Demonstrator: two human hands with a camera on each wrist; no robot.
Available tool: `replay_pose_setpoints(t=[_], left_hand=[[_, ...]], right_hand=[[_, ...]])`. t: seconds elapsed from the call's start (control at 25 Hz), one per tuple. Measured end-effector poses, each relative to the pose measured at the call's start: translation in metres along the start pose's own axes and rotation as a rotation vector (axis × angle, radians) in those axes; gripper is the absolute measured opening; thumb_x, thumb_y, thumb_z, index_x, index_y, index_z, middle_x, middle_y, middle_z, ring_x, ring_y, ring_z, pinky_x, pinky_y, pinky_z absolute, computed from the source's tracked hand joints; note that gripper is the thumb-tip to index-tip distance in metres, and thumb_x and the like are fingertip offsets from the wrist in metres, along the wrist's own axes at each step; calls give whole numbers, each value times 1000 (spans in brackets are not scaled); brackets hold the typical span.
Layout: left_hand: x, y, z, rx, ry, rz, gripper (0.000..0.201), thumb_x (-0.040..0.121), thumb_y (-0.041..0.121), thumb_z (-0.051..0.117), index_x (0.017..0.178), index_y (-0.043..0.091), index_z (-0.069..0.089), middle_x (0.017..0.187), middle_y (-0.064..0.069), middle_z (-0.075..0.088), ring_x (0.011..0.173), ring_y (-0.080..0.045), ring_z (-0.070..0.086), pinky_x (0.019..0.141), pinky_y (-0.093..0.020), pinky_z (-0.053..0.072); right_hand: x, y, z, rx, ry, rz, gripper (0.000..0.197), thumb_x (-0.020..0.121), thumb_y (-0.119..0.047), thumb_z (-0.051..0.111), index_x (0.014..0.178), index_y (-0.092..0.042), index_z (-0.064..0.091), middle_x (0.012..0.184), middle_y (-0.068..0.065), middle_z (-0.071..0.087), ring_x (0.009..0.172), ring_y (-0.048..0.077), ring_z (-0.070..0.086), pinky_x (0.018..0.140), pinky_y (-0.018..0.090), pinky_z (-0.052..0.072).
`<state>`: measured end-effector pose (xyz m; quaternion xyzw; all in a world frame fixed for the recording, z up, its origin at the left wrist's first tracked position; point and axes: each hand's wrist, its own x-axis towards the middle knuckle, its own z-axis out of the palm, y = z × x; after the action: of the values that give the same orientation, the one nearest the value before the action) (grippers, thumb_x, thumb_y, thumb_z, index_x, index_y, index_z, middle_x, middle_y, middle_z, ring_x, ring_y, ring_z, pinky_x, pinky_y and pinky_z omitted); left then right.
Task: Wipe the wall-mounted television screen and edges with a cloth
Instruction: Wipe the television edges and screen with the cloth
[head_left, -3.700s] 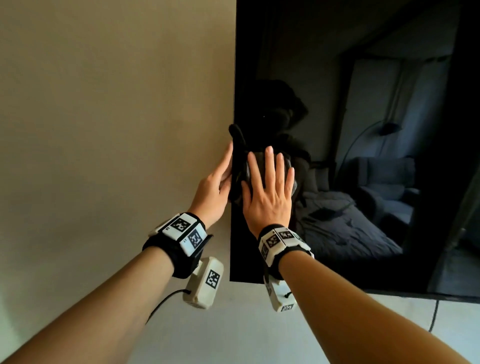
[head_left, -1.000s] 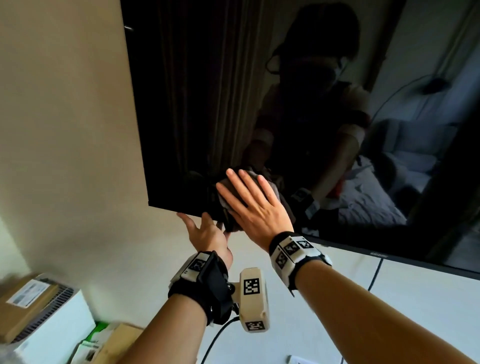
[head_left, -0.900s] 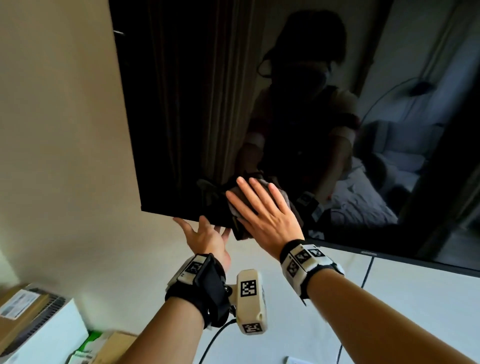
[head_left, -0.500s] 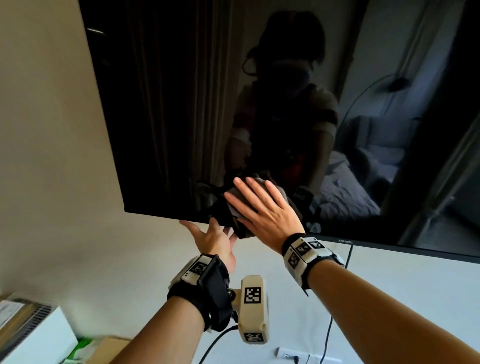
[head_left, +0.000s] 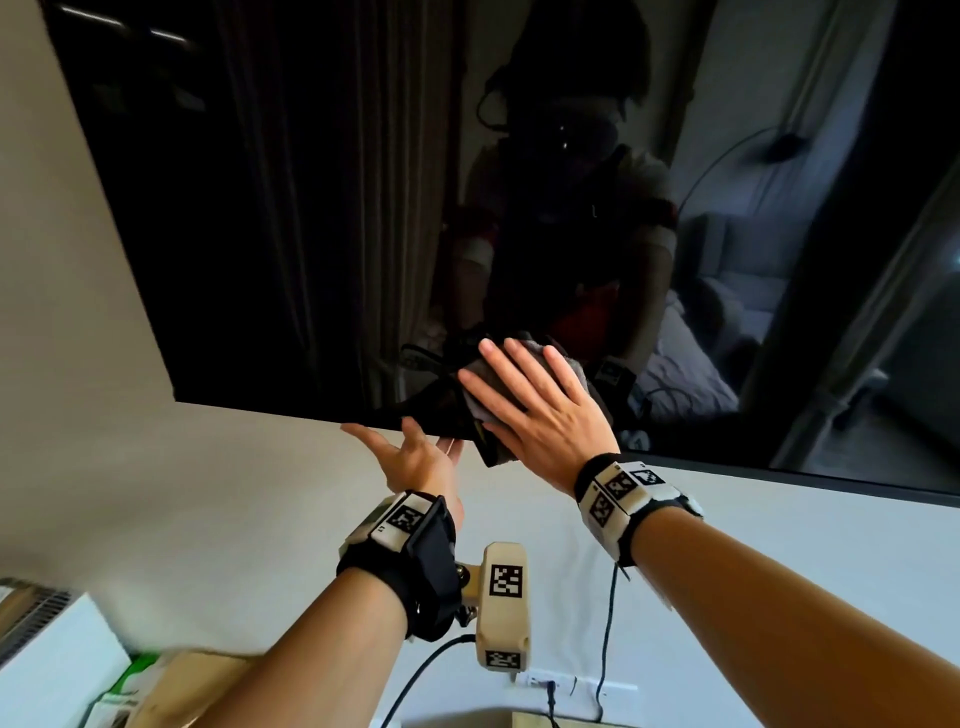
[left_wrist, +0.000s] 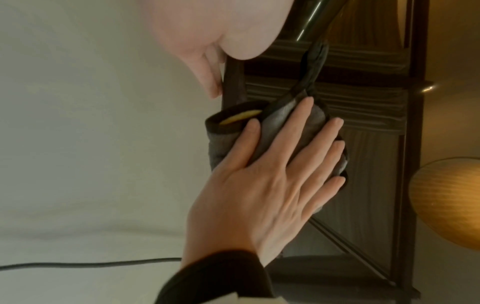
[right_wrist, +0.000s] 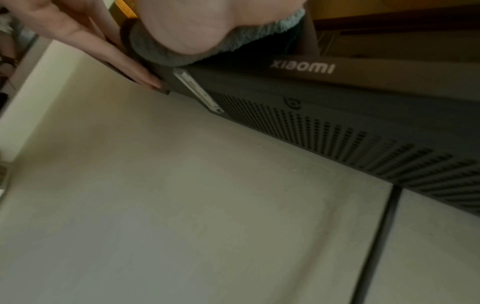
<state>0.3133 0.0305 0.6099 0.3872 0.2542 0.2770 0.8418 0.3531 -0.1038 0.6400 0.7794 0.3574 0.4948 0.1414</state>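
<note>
Soft, limp grey cloth (head_left: 524, 395) flattened by right hand (head_left: 540, 421), fingers straight, on fragile television (head_left: 311, 218) glass; left hand (head_left: 415, 457) open, cupping bottom edge.

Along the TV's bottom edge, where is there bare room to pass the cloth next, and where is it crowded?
Crowded at the lower middle: the right hand presses the cloth flat on the television, and the left hand touches the underside just left of it. Free: the bottom edge leftward to the lower left corner, and rightward past the right hand. The wall below is bare down to a cable.
</note>
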Motion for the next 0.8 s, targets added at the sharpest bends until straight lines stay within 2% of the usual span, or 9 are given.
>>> replay_pose_setpoints(t=[0.12,0.2,0.32,0.48,0.56,0.64,0.8], left_hand=[[-6,-8,9,1,32,75,67,105,28,38,150,52,-5,148,-6,45,85,-21,69,66,-23,55],[-9,-13,12,50,43,131,66,105,27,37,152,48,-6,142,-1,46,80,-19,69,74,-27,55],[-12,-24,16,88,56,144,66,106,26,35,152,45,-7,143,-6,49,92,-27,71,88,-34,55],[-18,-28,22,154,97,158,67,103,34,37,149,53,-8,138,1,55,105,-34,69,98,-48,52],[-23,-34,29,130,109,149,65,105,31,35,150,51,-7,129,6,51,99,-31,70,93,-41,54],[-29,-39,37,94,96,135,63,106,27,32,151,48,-7,121,8,46,98,-29,71,85,-33,54],[-37,-51,45,105,123,123,66,105,23,36,152,48,-3,125,4,52,103,-25,67,93,-34,51]], right_hand=[[4,-2,2,43,10,0,57,103,-41,31,154,-24,10,161,7,4,148,26,6,121,44,4],[-1,4,3,46,6,-14,56,103,-40,31,154,-24,11,160,6,5,148,26,6,121,44,5],[-21,26,0,22,21,-23,56,103,-40,34,153,-25,16,160,6,9,148,26,10,121,44,10],[-29,29,-1,29,23,11,55,103,-42,32,153,-25,15,160,7,7,148,26,10,121,45,6],[-28,31,0,41,26,-8,57,103,-44,33,153,-26,14,160,7,7,148,25,8,121,44,4],[-39,48,-1,22,36,-44,56,103,-43,34,153,-26,16,160,6,10,148,25,11,121,43,9],[-73,84,-9,-21,49,-52,54,102,-42,37,152,-26,22,159,6,17,146,25,19,120,43,11]])
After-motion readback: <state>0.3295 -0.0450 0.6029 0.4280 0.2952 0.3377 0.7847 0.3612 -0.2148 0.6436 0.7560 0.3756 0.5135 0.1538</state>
